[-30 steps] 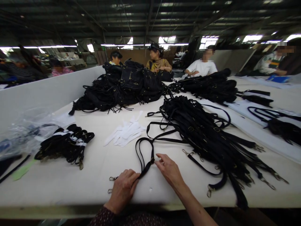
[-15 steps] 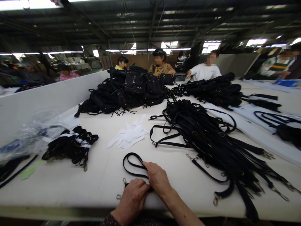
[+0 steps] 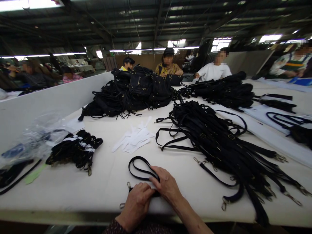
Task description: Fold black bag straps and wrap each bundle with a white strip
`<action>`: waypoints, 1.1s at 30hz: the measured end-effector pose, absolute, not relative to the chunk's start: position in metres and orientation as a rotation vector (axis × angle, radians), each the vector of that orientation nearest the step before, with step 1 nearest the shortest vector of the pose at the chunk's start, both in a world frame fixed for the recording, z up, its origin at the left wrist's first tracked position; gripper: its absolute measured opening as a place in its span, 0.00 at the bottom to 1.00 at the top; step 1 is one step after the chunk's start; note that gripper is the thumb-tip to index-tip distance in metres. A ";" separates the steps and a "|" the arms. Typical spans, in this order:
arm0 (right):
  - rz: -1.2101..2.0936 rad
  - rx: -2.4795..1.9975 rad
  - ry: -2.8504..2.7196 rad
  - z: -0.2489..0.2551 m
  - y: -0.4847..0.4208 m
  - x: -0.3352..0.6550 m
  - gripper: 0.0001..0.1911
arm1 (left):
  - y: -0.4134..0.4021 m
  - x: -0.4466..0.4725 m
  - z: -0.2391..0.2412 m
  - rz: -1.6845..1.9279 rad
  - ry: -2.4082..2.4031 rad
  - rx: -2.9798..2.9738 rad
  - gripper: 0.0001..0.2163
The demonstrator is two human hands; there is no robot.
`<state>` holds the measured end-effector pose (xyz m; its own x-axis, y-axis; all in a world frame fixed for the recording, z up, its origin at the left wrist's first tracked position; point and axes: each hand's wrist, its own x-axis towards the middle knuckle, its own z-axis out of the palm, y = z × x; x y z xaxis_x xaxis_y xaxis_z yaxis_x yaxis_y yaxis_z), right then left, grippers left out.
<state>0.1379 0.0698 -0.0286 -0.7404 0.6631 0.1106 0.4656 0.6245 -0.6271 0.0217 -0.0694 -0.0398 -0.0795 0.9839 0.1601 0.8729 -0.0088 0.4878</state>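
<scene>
Lying near the front edge of the pale table (image 3: 97,191), the black strap (image 3: 138,158) is narrow and flat, folded into a rounded double loop, with 2 metal clips (image 3: 129,185) showing beside the left hand (image 3: 138,201). That hand's fingers are curled closed over the strap; the right hand (image 3: 165,185) pinches the loop's base between thumb and bent fingers.
</scene>
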 end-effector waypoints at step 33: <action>0.653 -0.798 -2.742 -0.021 0.097 0.182 0.23 | -0.041 0.010 -0.018 0.401 2.000 1.765 0.29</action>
<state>0.1823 0.0970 -0.0211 -0.8308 0.5512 0.0772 0.4571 0.7549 -0.4703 0.0103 -0.0409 -0.0176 -0.0884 0.9871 -0.1336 0.8595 0.1434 0.4907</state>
